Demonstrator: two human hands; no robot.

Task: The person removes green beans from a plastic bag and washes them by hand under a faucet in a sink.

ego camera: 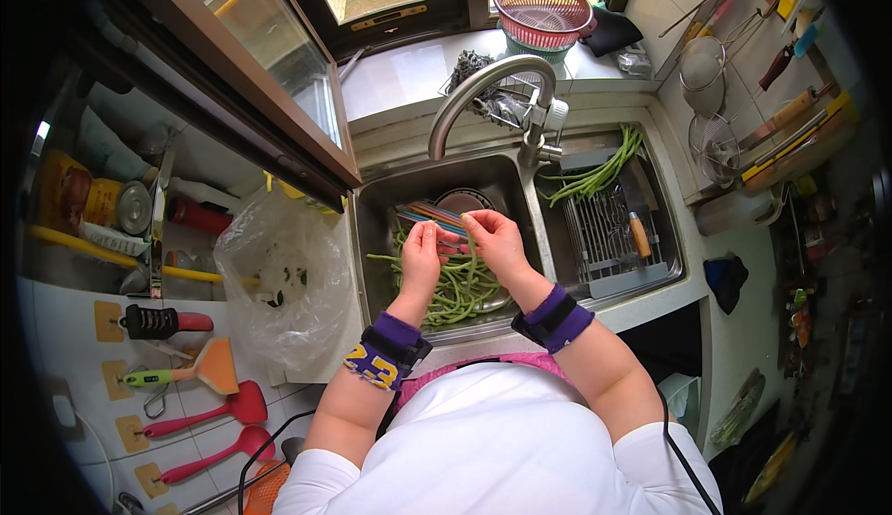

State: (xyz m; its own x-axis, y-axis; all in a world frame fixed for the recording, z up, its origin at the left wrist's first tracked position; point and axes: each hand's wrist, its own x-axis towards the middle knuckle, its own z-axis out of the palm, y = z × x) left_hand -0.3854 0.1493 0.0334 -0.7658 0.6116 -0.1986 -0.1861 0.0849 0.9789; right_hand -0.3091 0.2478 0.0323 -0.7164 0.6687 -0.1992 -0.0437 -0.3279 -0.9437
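Over the left basin of a steel sink (512, 173), both my hands are raised close together. The fingers of my right hand (500, 244) pinch a green long bean (473, 249), which hangs down from them. My left hand (421, 260) has its thumb and fingertips pressed together at a small green bit, which looks like a bean end; the fingers partly hide it. Below lies a tangled heap of long beans (456, 300) in the basin. Behind my hands, coloured chopsticks (435, 212) and a bowl (463, 201) are partly covered.
A curved faucet (481, 79) arches over the sink. In the right basin, a bunch of long beans (603, 173) lies across a drying rack (592, 236) with utensils. A clear plastic bag (286, 285) with green scraps stands at left, beneath an open window sash (334, 107). Colanders (543, 13) sit behind.
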